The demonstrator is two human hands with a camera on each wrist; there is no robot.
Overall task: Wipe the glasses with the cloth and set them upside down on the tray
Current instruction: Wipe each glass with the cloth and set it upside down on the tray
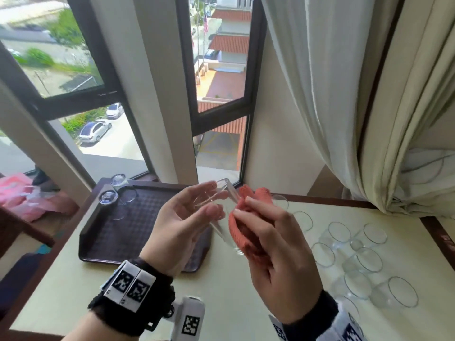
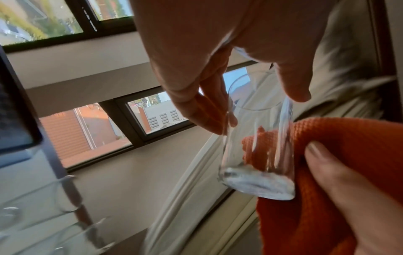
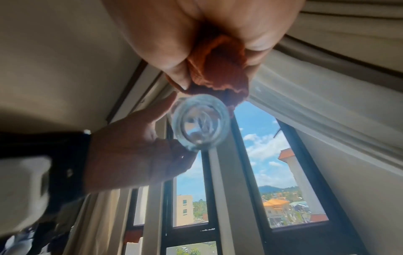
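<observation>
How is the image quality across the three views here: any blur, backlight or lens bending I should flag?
Head view: straight window frames bow from the wide lens, and the held glass is faint. Left wrist view: the near glasses at lower left smear, while the orange cloth is sharp. Right wrist view: bright sky backlights the right hand and left hand, leaving both dim and soft.

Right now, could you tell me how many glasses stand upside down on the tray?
2. One upside-down glass stands in the tray's far left corner, the other just in front of it. The left hand hides part of the tray, so more could be there.
</observation>
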